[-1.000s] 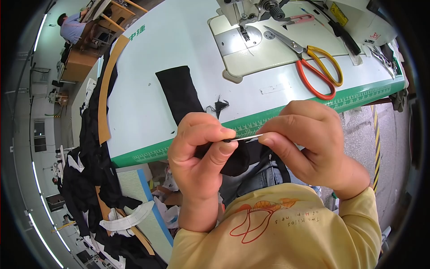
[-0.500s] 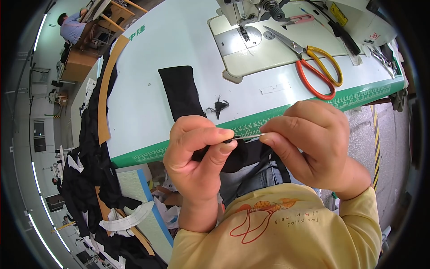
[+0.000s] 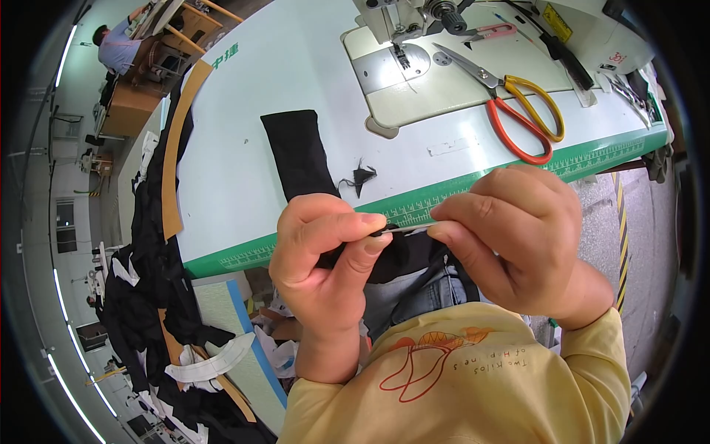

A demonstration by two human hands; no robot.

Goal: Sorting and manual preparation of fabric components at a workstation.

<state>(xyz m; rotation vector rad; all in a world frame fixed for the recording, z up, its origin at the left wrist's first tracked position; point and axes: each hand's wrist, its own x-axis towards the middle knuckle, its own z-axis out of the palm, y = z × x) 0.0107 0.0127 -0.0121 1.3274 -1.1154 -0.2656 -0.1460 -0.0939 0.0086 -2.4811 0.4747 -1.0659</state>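
a thin shiny stick (image 3: 409,228) lies side to side between my hands, just as near to one as to the other, its left end at a dark bit (image 3: 382,230) pinched in my left hand (image 3: 319,255) and its right end pinched in my right hand (image 3: 518,233). both my thumbs sit low with a bent finger on top (i can't tell if the dark bit joins the black strip (image 3: 299,152) on the white table (image 3: 222,155)).

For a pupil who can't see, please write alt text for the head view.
A person's right hand pinches a slim silvery object reaching a dark piece in the left hand. On the white table beyond are black cloth, scissors and a sewing machine.
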